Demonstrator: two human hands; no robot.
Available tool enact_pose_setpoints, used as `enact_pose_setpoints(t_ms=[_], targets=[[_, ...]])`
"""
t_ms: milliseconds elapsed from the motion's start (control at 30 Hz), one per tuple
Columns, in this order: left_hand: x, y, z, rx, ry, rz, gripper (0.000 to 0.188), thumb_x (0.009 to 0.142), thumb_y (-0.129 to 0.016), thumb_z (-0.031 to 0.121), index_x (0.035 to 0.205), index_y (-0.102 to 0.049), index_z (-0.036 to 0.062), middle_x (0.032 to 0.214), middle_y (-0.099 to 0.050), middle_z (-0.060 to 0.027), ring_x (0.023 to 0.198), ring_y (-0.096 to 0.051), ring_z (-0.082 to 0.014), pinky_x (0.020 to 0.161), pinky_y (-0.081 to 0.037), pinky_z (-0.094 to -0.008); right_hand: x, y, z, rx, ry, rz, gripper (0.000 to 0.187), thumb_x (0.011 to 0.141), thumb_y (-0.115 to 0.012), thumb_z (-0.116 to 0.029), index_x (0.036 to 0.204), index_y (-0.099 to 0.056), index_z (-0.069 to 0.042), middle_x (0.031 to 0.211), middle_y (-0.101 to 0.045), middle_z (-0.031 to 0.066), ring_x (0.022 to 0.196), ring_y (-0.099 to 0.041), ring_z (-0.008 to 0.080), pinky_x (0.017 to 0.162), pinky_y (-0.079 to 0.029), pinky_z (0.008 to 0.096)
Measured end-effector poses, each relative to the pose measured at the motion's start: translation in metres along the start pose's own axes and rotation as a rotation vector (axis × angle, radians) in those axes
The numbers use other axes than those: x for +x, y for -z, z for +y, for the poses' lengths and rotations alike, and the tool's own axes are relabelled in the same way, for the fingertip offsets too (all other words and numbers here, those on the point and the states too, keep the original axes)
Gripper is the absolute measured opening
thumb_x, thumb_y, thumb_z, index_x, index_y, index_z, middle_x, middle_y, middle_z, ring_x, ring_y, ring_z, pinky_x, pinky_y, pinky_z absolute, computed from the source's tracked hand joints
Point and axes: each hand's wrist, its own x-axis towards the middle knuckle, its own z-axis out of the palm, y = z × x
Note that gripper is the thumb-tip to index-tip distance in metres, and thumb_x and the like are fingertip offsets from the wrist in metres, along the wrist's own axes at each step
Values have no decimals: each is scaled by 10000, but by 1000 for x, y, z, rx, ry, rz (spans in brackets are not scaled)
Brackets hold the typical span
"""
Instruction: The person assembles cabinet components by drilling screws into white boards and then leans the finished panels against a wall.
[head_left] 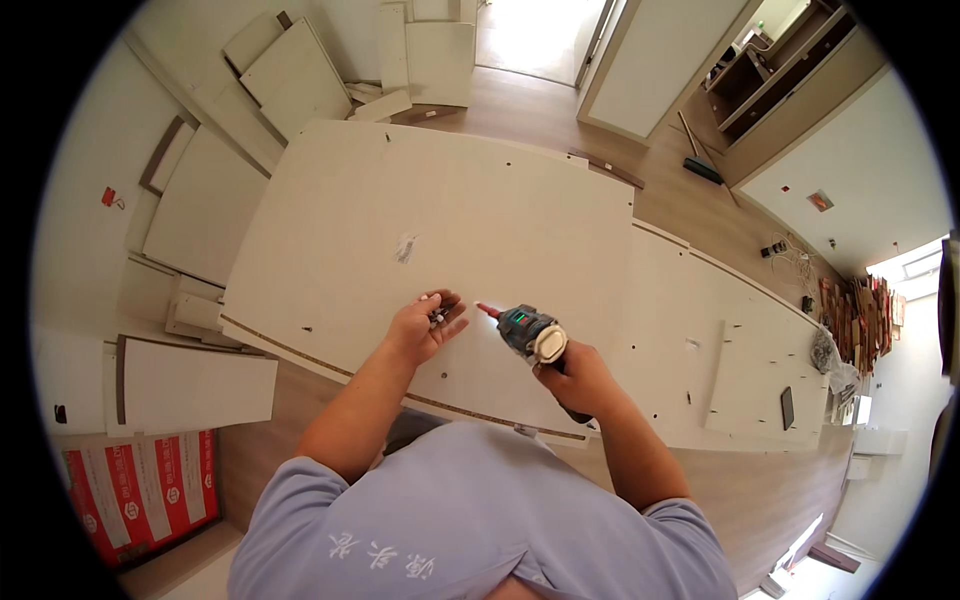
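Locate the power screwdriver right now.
Head view, just right of centre: the power screwdriver is in the right hand, over the large white panel, tip toward the left hand.
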Motion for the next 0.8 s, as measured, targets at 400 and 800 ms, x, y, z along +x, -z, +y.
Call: enact_pose_setpoints(t_ms=[400,800], targets=[[19,89,163,105,-131,22,173,1063,-508,137,1151,-599,19,1010,-670,-109,838,-654,-178,681,-598,-264,215,62,-9,299,-84,432,305,984,-677,-223,1098,-664,59,905,-724,101,692,-675,191,628,-557,360],[27,136,210,386,71,-143,230,1079,-578,265,1217,-559,82,982,-668,-77,707,-610,-105,592,-532,-243,319,96,-138,-72,-385,202,279,950,-685,-204,1096,-663,33,863,-715,135,625,-670,226,579,-557,374]])
